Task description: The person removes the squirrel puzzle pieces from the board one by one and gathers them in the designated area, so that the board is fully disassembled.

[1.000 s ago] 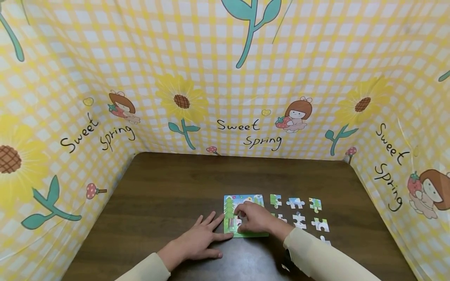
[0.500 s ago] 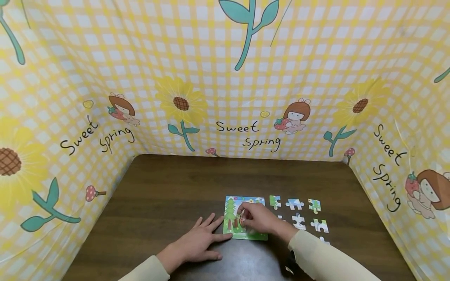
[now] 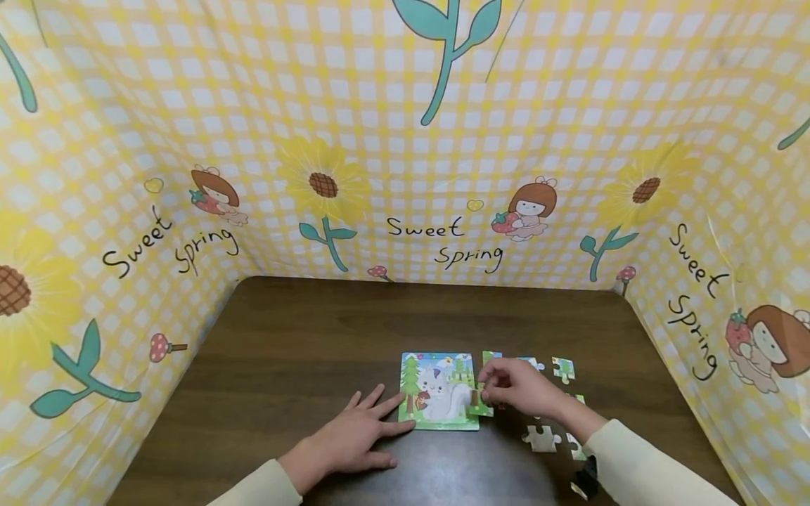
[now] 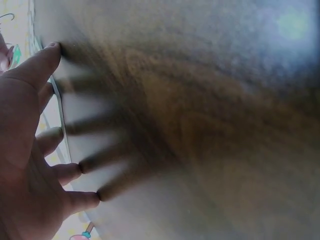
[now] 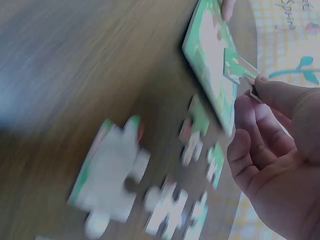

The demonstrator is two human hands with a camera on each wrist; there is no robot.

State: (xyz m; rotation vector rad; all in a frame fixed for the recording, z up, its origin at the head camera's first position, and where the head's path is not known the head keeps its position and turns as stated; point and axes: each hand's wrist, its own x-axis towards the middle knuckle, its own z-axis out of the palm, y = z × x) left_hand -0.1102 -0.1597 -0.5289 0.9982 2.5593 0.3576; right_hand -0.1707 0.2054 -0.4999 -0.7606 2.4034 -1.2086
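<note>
My left hand [image 3: 348, 436] lies spread on the table with straight fingers, its fingertips touching the left edge of a square puzzle board [image 3: 436, 426] printed with a white squirrel and green trees. Between thumb and forefinger, my right hand [image 3: 525, 388] pinches a green jigsaw piece [image 3: 481, 407] beside the board's right edge. In the right wrist view that jigsaw piece [image 5: 234, 65] is tilted, held up near the board [image 5: 202, 47]; the other fingers curl loosely. The left wrist view shows the left hand [image 4: 25, 150] with fingers stretched towards the board's edge.
Several loose jigsaw pieces lie right of the board, among them a pale piece [image 3: 541, 438] and a green-and-blue piece [image 3: 563, 369]; my right arm hides some. Yellow checked cloth [image 3: 430, 169] encloses the brown table [image 3: 304, 337] at the back and sides.
My right hand has moved right from over the board to its right edge, now pinching a green jigsaw piece. More of the squirrel picture shows. My left hand has stayed in place.
</note>
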